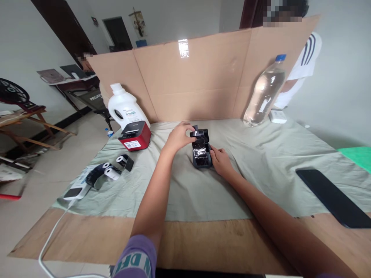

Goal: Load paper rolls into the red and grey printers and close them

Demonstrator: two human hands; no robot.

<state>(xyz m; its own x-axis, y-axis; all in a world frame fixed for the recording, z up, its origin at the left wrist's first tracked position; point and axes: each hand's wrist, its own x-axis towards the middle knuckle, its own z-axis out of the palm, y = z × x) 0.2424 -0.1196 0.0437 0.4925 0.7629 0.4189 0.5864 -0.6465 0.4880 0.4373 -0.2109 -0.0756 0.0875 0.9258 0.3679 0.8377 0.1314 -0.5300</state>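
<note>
Black handheld device [200,151] sits mid-counter [203,243] on the grey-green cloth [191,197], upper section raised, glossy inside facing up; no lettering I can read on it. Left hand [180,136]: thumb and fingers nearly closed, pinching the raised upper part; can't tell exactly which piece. Right hand [220,159]: fingers wrapped on the device's right edge, thumb on the side. Readable text is thin: purple sleeve [133,258] on the left arm has a teal-and-white band showing "DF" and an "N"; dark chair back [95,99] beyond reads "PROJE", rest cut off. Red box [137,135] has a white label with a QR-type code, print too small. White jug [127,106] behind it: blue-green label print, illegible. Left side: white paper rolls [111,173] just beside a white device [77,191] with a white cable [46,243]. Right side: black slab [333,197], no visible brand. Clear bottle [263,90], blue cap, stands by the cardboard screen [191,85].
</note>
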